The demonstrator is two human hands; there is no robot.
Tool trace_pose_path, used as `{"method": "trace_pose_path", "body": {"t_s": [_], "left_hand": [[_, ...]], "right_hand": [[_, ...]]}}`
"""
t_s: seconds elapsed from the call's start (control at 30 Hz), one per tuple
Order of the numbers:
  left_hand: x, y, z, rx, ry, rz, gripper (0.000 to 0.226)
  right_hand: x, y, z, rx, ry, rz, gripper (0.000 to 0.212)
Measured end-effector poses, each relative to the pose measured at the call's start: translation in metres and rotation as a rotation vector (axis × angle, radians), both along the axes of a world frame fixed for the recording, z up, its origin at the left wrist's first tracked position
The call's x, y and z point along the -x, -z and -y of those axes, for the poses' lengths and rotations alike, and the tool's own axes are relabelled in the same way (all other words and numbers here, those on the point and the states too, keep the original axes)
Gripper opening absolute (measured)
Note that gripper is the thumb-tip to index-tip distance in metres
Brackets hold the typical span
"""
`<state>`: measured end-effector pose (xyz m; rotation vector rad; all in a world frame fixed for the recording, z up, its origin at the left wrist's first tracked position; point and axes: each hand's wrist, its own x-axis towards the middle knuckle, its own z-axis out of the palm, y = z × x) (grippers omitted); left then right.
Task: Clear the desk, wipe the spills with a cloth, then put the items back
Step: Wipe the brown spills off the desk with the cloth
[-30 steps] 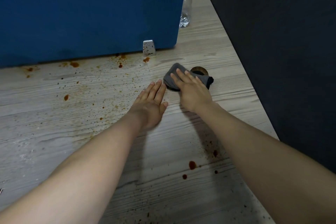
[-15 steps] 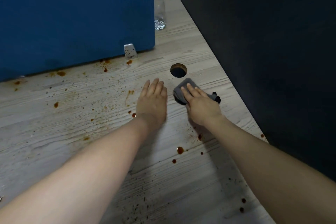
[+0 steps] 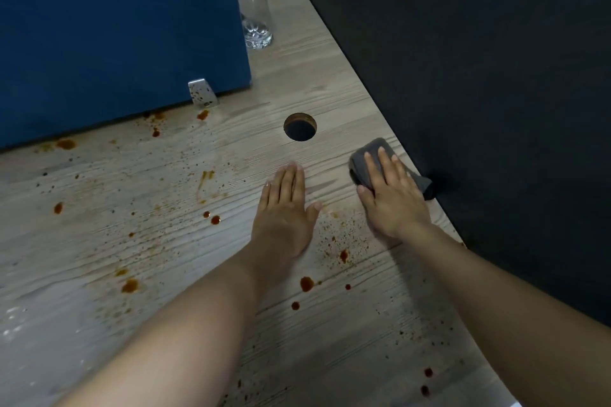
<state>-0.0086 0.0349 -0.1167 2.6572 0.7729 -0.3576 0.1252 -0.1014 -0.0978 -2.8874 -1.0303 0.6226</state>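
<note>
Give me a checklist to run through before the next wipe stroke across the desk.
1. Cloth under the right hand: ok, palm and fingers flat on it.
2. Cloth fully on the desk: not ok, one end hangs at the right edge.
3. Left hand out of the spill: ok, flat on bare wood beside the splatter.
4. Spills left to wipe: not ok, brown drops and speckles cover the surface.
5. Cable hole clear of the cloth: ok, apart.
6. Bottle out of the path: ok, far back beside the blue box.
</note>
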Motion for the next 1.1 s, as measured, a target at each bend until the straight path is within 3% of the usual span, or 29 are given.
{"method": "trace_pose_path", "body": {"t_s": [0.3,0.6,0.93,1.1], "left_hand": [[0.0,0.003,-0.002,0.008,-0.008,-0.017,0.067],[-0.001,-0.002,-0.001,0.03,0.0,-0.038,0.067],[-0.002,0.0,-0.002,0.017,0.001,-0.053,0.067],[-0.001,0.001,-0.002,0.018,0.006,-0.046,0.067]], "right_hand": [[-0.045,0.004,-0.051,-0.049,0.091,-0.023,0.06],[-0.011,0.001,0.005,0.005,0.085,-0.042,0.064],[-0.041,0.001,-0.036,-0.055,0.085,-0.067,0.06],[-0.012,0.003,0.013,-0.074,0.062,-0.042,0.056]]}}
